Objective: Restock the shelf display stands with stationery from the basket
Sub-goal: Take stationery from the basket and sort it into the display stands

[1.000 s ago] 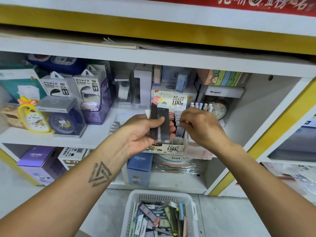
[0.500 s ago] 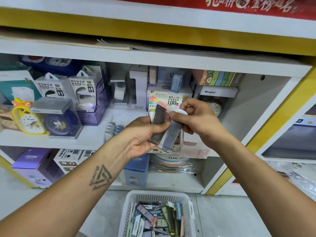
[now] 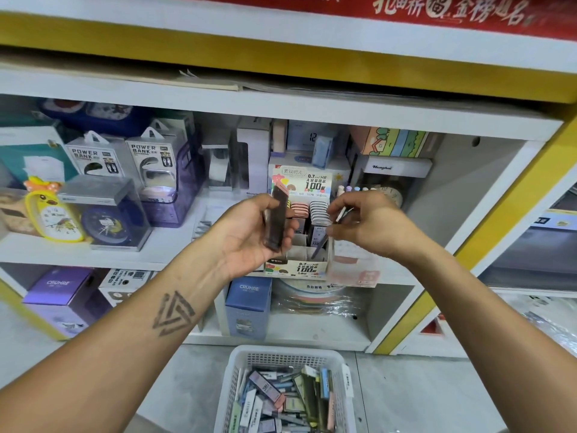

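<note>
The lead refill case was dark, glossy translucent plastic. The display stand looked like printed card with a slight sheen. The basket was white perforated plastic, matt. The shelf was smooth white laminate, and clear shiny film wrapped the tape rolls.

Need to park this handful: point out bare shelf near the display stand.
Bare shelf lies between the blue clock box and the display stand. Right of the stand, pink packs crowd it. The stand's front slots look free; the rear rows are full.
</note>
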The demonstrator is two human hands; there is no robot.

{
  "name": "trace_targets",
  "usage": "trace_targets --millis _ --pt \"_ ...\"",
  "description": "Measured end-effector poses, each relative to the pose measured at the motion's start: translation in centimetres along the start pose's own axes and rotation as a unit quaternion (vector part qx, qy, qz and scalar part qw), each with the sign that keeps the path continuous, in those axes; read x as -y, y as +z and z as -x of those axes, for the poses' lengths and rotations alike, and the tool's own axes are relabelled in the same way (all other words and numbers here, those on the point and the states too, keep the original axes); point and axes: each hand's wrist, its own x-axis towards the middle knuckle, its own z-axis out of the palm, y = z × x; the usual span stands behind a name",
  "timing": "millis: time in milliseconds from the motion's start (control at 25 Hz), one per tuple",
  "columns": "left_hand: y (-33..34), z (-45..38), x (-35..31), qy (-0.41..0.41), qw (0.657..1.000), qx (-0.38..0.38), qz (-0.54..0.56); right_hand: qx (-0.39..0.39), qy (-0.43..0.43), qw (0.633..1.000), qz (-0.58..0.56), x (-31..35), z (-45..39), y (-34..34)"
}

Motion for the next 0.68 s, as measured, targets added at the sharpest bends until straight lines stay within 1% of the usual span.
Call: trace_targets --millis 120,200,320,400,480,520,560,600,640,680 --pt "0.0 0.1 0.3 0.009 1.0 0.018 -0.007 -0.028 -0.044 0.995 0.089 -0.2 -0.1 0.6" --pt "-0.1 0.1 0.4 0.017 0.999 0.027 -0.022 -0.026 -0.098 0.984 0.146 -0.3 -0.2 1.2" --pt "-0.3 0.0 0.6 0.039 0.999 0.035 -0.014 -0.02 -0.162 0.969 0.186 -0.3 -0.5 2.0" --pt "-0.4 0.0 0.7 0.045 0.998 0.037 -0.014 -0.034 -0.177 0.962 0.207 -0.3 -0.8 2.0" --pt "-0.3 0.0 1.0 0.04 0.998 0.039 -0.028 -0.07 -0.155 0.964 0.204 -0.4 -1.0 1.9" --pt "-0.2 -0.1 1.1 0.037 0.998 0.042 -0.034 -0.096 -0.128 0.975 0.156 -0.1 -1.0 1.9" --pt "-0.2 -0.1 1.3 0.036 0.997 0.048 -0.038 -0.11 -0.09 0.988 0.066 0.2 -1.0 1.9" --pt "-0.1 -0.1 1.4 0.035 0.997 0.053 -0.042 -0.102 -0.051 0.992 -0.047 0.6 -1.0 1.9" --pt "0.0 -0.1 1.5 0.035 0.997 0.058 -0.046 -0.077 -0.017 0.985 -0.154 0.9 -0.9 1.9" --pt "0.1 -0.1 1.6 0.036 0.996 0.064 -0.054 -0.045 0.002 0.972 -0.231 1.2 -0.8 1.9"
